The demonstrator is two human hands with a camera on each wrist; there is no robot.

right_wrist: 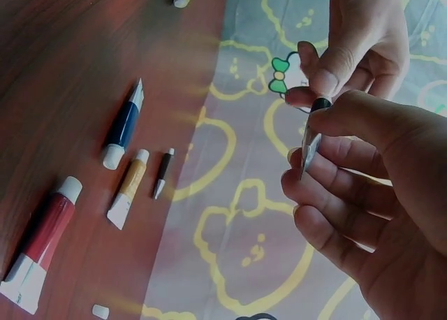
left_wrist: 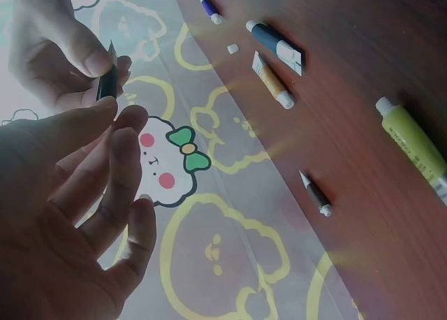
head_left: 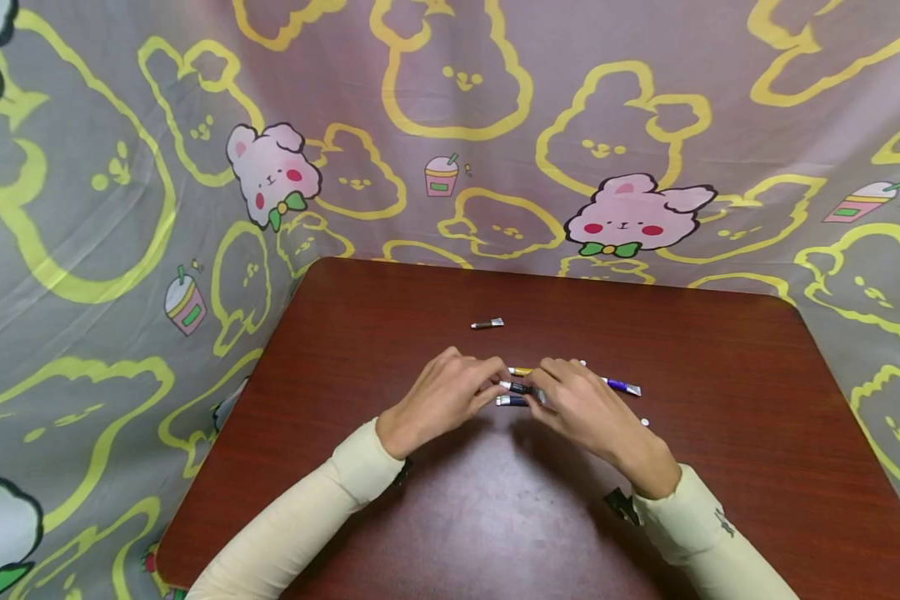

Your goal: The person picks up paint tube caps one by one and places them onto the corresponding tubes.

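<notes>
Both hands hold one small black paint tube (head_left: 519,388) above the table. My left hand (head_left: 450,390) pinches its cap end between thumb and fingers. At the silver crimped end, my right hand (head_left: 581,408) grips the tube with thumb and fingers, as the tube (right_wrist: 312,142) in the right wrist view shows. A dark blue paint tube (head_left: 511,401) and a yellow paint tube (head_left: 521,372) lie close by, each partly covered by the right hand in the head view. Beyond the right hand is a purple paint tube (head_left: 624,387).
A brown paint tube (head_left: 487,323) lies farther back on the brown table (head_left: 390,308). Small white caps (head_left: 645,422) rest near the right hand. A yellow-green tube (left_wrist: 418,149) and a red tube (right_wrist: 45,229) show in the wrist views. Patterned cloth (head_left: 495,208) surrounds the table.
</notes>
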